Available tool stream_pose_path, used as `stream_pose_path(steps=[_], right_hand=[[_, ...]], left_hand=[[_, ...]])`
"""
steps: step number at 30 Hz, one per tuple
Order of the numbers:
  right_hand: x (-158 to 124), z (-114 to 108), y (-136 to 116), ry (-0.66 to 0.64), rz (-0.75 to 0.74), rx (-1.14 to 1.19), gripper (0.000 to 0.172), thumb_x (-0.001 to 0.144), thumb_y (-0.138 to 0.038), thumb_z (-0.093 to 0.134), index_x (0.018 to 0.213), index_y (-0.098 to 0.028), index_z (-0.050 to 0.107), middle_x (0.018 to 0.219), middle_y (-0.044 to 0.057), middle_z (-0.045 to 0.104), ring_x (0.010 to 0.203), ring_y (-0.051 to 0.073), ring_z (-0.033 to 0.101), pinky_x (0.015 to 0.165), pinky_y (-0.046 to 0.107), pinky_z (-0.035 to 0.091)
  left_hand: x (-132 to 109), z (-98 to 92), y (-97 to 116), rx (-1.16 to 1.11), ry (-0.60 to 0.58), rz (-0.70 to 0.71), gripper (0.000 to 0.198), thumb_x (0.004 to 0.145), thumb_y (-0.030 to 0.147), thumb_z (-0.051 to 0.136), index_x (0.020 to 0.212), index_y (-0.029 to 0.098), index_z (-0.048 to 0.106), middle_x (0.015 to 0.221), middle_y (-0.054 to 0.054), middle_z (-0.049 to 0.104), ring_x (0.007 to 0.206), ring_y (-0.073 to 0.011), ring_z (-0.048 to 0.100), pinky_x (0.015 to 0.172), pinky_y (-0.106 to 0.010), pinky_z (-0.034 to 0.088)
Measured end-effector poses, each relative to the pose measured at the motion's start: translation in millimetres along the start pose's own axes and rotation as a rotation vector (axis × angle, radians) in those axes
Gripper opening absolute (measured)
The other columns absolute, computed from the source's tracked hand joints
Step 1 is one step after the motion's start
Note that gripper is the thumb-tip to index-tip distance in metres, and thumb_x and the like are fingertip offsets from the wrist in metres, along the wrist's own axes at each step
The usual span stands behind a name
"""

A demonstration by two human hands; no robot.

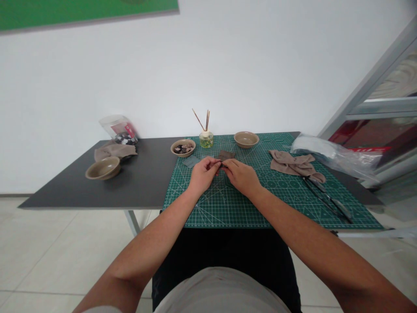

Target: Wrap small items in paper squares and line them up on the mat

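Note:
My left hand (203, 171) and my right hand (241, 174) meet over the middle of the green cutting mat (208, 217). Fingertips of both are pinched together on a small dark piece (223, 164), mostly hidden, so its kind does not show. Just beyond the fingers lies a flat brown square (227, 154), which looks like sandpaper. A grey sheet (191, 161) rests left of my left hand. Further back, a small tan bowl (174, 152) holds several dark and pinkish pebble-like pieces.
At the back stand a reed diffuser (206, 140) and another tan bowl (246, 139). A brown cloth (291, 164), dark-handled tools (327, 200) and a plastic bag (335, 152) lie right. On the left are a bowl (103, 169), a cloth (115, 151) and a clear container (119, 128).

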State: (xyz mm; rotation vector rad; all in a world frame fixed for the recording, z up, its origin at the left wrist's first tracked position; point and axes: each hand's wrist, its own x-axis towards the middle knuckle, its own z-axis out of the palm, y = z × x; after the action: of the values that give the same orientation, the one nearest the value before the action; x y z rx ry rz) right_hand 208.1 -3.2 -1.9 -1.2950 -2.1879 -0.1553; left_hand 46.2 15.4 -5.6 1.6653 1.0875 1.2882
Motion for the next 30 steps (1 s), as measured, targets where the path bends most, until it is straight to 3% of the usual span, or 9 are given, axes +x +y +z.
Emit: stream_pose_path(steps=[6,12,19,24,27,30], right_hand=[[-1.0,-0.6,1.7,-0.018,-0.028,-0.032,0.021,0.095,-0.029,0.047,0.101,-0.02,0.066,0.098,0.007,0.071,0.087,0.02,0.065,0.066,0.027,0.046],[-2.1,0.1,1.1,-0.02,-0.034,-0.046,0.021,0.095,-0.03,0.049,0.098,-0.02,0.066,0.093,0.006,0.071,0.083,0.019,0.065,0.062,0.027,0.044],[-1.2,2.3,1.8,-0.044,-0.053,0.007,0.019,0.095,-0.025,0.048,0.101,-0.017,0.065,0.097,0.008,0.071,0.087,0.02,0.066,0.07,0.029,0.048],[-0.7,-3.6,2.9,-0.014,-0.089,0.064,0.019,0.094,-0.024,0.048,0.096,-0.019,0.066,0.096,0.008,0.071,0.086,0.02,0.065,0.074,0.03,0.048],[-0.2,-2.3,5.7,0.071,0.02,0.208,0.017,0.092,-0.026,0.049,0.094,-0.02,0.065,0.092,0.007,0.071,0.083,0.02,0.066,0.074,0.031,0.05],[0.9,0.0,9.1,0.126,0.216,0.449,0.016,0.092,-0.03,0.051,0.097,-0.021,0.063,0.08,0.003,0.072,0.071,0.018,0.068,0.067,0.029,0.051]], left_hand=[[-1.3,-0.6,2.7,0.171,0.0,0.035,0.011,0.083,0.027,0.058,0.079,0.019,0.064,0.064,0.002,0.058,0.06,-0.0122,0.052,0.059,-0.024,0.039],[-0.6,-1.7,2.9,0.137,-0.012,0.012,0.012,0.083,0.028,0.056,0.08,0.018,0.062,0.061,0.003,0.054,0.058,-0.0118,0.049,0.057,-0.024,0.037],[0.0,-3.2,2.5,0.116,-0.064,0.013,0.01,0.082,0.027,0.057,0.079,0.018,0.062,0.061,0.003,0.055,0.059,-0.0116,0.05,0.057,-0.023,0.038],[0.4,-2.3,-0.3,0.032,0.05,0.026,0.011,0.084,0.029,0.057,0.084,0.019,0.062,0.062,0.003,0.056,0.055,-0.0103,0.051,0.057,-0.023,0.042],[1.3,-1.5,-0.9,-0.047,0.089,0.026,0.012,0.085,0.027,0.055,0.09,0.019,0.062,0.073,0.0,0.062,0.061,-0.0114,0.058,0.059,-0.024,0.047],[1.3,-0.4,-1.2,0.011,0.067,0.083,0.01,0.082,0.022,0.057,0.087,0.019,0.066,0.086,-0.002,0.066,0.077,-0.0141,0.063,0.071,-0.027,0.05]])
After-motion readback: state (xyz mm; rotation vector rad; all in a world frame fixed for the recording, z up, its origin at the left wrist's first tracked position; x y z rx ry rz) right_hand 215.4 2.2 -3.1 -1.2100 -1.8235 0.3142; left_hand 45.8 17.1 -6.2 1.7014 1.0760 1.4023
